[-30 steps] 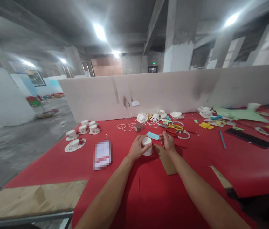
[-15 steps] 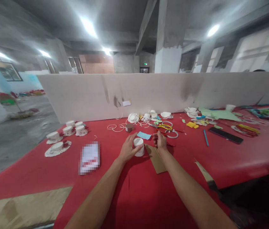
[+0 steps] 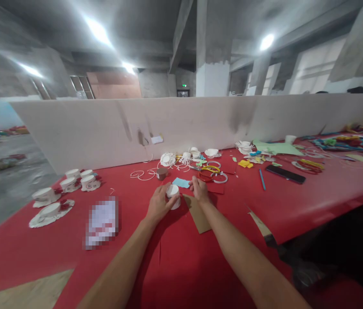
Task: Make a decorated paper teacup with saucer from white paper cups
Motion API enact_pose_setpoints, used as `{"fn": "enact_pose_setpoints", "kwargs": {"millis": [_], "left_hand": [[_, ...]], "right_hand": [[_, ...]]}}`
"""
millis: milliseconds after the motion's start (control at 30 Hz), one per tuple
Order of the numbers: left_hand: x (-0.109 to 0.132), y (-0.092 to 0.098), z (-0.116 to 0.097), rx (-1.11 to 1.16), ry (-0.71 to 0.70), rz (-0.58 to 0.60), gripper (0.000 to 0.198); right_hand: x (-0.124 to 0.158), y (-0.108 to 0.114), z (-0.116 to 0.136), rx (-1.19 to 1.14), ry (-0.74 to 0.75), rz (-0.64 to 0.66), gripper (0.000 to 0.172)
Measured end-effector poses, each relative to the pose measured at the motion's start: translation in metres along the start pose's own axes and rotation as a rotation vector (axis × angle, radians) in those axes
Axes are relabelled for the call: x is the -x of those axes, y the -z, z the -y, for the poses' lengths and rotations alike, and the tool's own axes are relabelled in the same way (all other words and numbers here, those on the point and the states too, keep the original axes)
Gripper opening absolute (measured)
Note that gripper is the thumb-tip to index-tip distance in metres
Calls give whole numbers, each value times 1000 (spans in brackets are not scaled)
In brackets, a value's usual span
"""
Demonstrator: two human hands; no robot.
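Observation:
My left hand [image 3: 158, 204] is wrapped round a small white paper cup [image 3: 173, 193] standing on the red table cover [image 3: 201, 257]. Just to its right, my right hand [image 3: 200, 191] has its fingers curled together; what they pinch is too small to make out. A brown cardboard piece [image 3: 197, 212] lies under and in front of my right wrist. A light blue paper scrap [image 3: 181, 182] lies just beyond the cup, and a small brown cup [image 3: 161, 173] stands behind that.
Decorated white cups on doilies [image 3: 59, 193] sit at the left. A blurred-out packet [image 3: 101, 222] lies near my left forearm. Scissors and rings [image 3: 212, 171], paper scraps, a blue pen [image 3: 260, 179] and a black phone [image 3: 285, 174] lie to the right. A pale partition board [image 3: 201, 124] backs the table.
The camera has swung to the right, so everything has slid left in the view. Both hands keep the same hold by the cup.

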State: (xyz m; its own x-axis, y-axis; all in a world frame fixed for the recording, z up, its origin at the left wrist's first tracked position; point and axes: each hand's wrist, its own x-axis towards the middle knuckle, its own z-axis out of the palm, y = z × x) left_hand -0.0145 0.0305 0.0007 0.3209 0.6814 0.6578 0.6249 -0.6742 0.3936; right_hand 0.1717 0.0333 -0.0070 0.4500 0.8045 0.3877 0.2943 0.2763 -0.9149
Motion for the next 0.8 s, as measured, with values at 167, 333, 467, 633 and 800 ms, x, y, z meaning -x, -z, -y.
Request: {"fn": "enact_pose_setpoints", "kwargs": {"millis": [167, 333, 467, 633, 800], "left_hand": [[-1, 1, -4, -25, 6, -34, 50], [-2, 2, -7, -42, -6, -73, 48], [-1, 2, -7, -44, -10, -69, 48], [-1, 1, -8, -41, -7, -78, 47], [-2, 1, -5, -42, 22, -100, 47]], "right_hand": [[8, 0, 7, 213, 140, 93, 50], [10, 0, 10, 281, 133, 114, 49], [11, 1, 9, 307, 170, 127, 47], [11, 1, 6, 321, 201, 153, 47], [12, 2, 9, 344, 192, 168, 47]]}}
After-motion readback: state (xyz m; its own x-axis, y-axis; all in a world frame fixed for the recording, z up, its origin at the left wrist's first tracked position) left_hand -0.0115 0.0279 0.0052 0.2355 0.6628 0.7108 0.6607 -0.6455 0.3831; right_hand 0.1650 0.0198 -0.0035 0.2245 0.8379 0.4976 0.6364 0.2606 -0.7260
